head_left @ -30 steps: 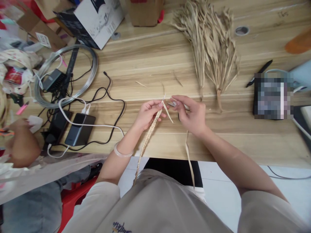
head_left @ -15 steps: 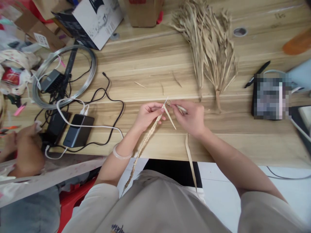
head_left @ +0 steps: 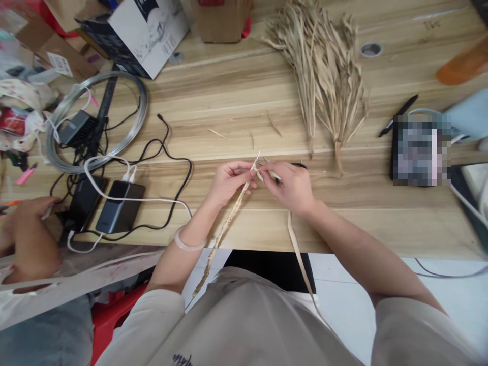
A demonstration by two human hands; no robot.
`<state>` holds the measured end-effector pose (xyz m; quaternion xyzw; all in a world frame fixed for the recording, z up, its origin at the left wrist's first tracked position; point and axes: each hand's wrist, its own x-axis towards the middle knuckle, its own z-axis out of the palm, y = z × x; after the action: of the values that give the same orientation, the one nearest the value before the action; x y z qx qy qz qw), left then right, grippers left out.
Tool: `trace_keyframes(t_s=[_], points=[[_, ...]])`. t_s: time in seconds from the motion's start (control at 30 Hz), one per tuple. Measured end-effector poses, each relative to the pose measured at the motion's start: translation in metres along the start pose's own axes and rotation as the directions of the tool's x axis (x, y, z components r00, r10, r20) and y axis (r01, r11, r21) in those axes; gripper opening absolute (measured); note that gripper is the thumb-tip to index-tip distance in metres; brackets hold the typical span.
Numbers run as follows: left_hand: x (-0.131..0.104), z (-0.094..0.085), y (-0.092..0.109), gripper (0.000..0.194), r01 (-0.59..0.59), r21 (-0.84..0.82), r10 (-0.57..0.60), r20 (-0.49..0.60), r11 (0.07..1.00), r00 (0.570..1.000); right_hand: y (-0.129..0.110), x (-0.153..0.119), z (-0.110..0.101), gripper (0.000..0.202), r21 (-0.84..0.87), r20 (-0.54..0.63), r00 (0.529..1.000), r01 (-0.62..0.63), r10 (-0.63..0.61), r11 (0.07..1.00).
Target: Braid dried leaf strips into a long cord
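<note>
My left hand [head_left: 232,184] pinches the upper end of a knobbly cord wrapped in pale dried leaf [head_left: 229,221]. The cord slants down past the table edge toward my lap, and a thin bare wire tip [head_left: 257,157] sticks out above the fingertips. Right beside it, my right hand [head_left: 287,185] is closed, its fingertips at a pale leaf strip by the cord's top. A slim metal tool tip [head_left: 266,159] and a dark handle part [head_left: 299,165] show around this hand; the tool's kind is unclear. Below the hand hangs a long leaf strip [head_left: 295,241].
Bundled dried leaves [head_left: 331,86] lie beyond my right hand. To the left are a wire coil [head_left: 143,109], a power bank [head_left: 120,206] and tangled cables [head_left: 179,193]. Another person's arm [head_left: 36,234] rests at far left. A pen [head_left: 398,116] lies at the right.
My right hand has moved left, close to my left hand, and its fingertips are now at the short leaf end that stuck out before. A dark handle part has come into sight behind it.
</note>
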<state>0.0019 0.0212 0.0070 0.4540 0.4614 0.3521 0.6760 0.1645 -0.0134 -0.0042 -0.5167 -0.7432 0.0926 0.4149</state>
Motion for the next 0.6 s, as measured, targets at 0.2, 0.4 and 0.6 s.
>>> trace_keyframes(t_s=[0.2, 0.4, 0.6], points=[[0.0004, 0.0003, 0.0, 0.037, 0.005, 0.02, -0.005, -0.022, 1.0, 1.0, -0.0016, 0.0007, -0.0009, 0.018, -0.005, 0.023, 1.0, -0.018, 0.018, 1.0], [0.0003, 0.0003, 0.0006, 0.037, 0.015, 0.014, -0.015, -0.031, 1.0, 0.999, -0.0014, 0.0006, -0.0015, 0.019, -0.02, 0.04, 0.999, -0.004, 0.005, 1.0], [0.0001, 0.0003, 0.0011, 0.037, 0.019, 0.015, -0.019, -0.013, 1.0, 1.0, -0.0007, 0.0009, 0.0004, 0.016, -0.038, -0.027, 1.0, 0.003, -0.004, 0.999]])
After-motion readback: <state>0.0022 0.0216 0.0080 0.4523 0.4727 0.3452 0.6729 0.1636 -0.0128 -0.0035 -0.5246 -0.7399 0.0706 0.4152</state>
